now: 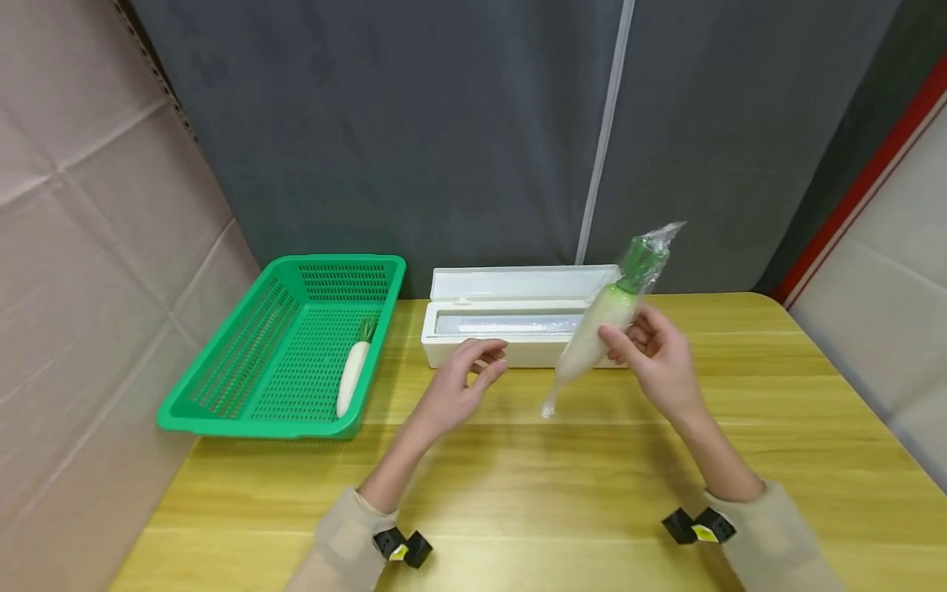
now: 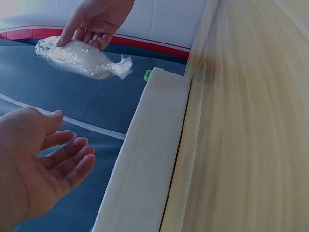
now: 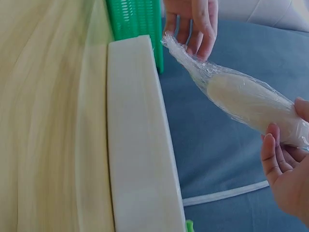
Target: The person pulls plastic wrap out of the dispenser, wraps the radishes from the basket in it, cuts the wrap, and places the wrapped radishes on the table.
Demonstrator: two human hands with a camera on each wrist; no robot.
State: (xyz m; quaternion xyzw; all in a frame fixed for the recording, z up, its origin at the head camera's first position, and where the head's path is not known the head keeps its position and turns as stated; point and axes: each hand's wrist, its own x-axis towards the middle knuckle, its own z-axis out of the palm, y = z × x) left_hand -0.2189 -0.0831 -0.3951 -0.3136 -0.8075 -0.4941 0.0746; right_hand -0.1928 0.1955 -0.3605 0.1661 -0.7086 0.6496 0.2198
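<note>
My right hand [image 1: 658,358] pinches a white radish [image 1: 595,329] with green leaf stubs, wrapped in clear plastic film. The film is twisted at both ends, and the radish is held tilted above the table, its leafy end up and to the right. In the right wrist view the thumb and fingers grip the wrapped radish [image 3: 246,99] near one end. My left hand [image 1: 462,382] is held in the air left of it, fingers loosely bent and holding nothing. Behind both hands stands a white film dispenser box [image 1: 473,353] with its lid raised and a film roll inside.
A green plastic basket [image 1: 259,427] stands at the left of the wooden table [image 1: 533,510], with one unwrapped white radish [image 1: 353,378] along its right side. A dark grey curtain [image 1: 385,131] hangs behind the table. Pale panels [image 1: 81,329] border the left side.
</note>
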